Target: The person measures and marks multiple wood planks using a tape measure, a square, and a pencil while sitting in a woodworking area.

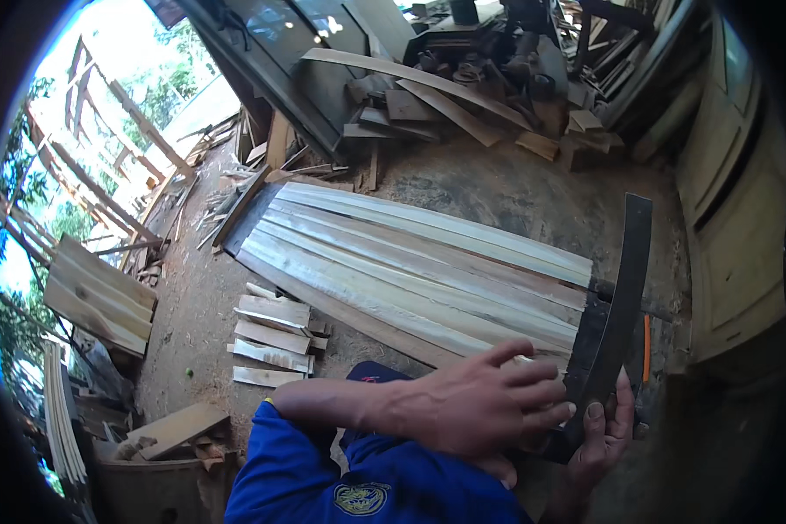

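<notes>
A long, dark, flat ruler-like strip (627, 288) with a small hole at its far end stands raised on the right. My right hand (604, 428) grips its near end, the thumb on the front face. My left hand (489, 397) reaches across from the left, over the near end of several pale wooden boards (419, 266). Its fingers are bent and apart, their tips close to the strip's lower part; the thumb is hidden. The boards lie side by side lengthwise on a dark work surface (258, 218).
Short wood offcuts (271, 336) lie left of the boards. An orange stick-like thing (646, 349) is beside the strip. Scrap boards (419, 100) pile up at the back, a wooden panel (734, 201) leans at right, and another panel (100, 293) stands at left.
</notes>
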`<state>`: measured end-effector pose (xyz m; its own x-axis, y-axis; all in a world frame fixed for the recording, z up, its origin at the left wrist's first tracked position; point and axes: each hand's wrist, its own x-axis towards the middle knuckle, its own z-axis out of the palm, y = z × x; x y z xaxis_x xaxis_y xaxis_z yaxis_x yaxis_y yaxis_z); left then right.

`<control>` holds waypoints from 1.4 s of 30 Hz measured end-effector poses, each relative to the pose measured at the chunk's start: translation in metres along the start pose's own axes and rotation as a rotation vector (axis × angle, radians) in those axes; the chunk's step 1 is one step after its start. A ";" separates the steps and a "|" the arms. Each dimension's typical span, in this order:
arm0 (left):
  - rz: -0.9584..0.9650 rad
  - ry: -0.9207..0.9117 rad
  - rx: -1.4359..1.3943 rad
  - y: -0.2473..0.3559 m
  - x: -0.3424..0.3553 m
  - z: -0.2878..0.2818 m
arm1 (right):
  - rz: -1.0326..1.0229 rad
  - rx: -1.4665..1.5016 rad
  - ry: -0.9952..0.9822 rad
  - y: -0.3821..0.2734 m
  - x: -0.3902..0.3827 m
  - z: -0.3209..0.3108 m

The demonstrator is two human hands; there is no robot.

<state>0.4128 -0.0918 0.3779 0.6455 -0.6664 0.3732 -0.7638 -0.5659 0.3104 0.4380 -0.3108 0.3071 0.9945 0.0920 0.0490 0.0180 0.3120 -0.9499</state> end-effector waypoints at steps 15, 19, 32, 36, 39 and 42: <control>-0.541 1.014 0.087 0.041 -0.205 0.007 | -0.403 -0.244 -1.091 -0.011 -0.037 0.185; -0.603 1.408 -0.481 0.029 -0.255 0.007 | -0.829 -0.836 -1.341 0.004 -0.058 0.229; -0.648 2.033 -0.602 -0.087 -0.397 -0.032 | -0.864 -0.984 -1.424 0.116 -0.061 0.424; -0.683 2.097 -0.624 -0.130 -0.450 -0.061 | -0.969 -1.138 -1.374 0.122 -0.010 0.477; -0.779 2.164 -0.616 -0.140 -0.474 -0.066 | -0.867 -1.238 -1.186 0.133 0.034 0.508; -0.848 2.169 -0.604 -0.151 -0.483 -0.065 | -0.883 -1.227 -1.226 0.144 0.048 0.512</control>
<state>0.2158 0.3470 0.2081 0.0720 0.9967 -0.0373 -0.6194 0.0740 0.7816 0.4361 0.2227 0.3313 0.0769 0.9777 0.1955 0.9828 -0.0413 -0.1799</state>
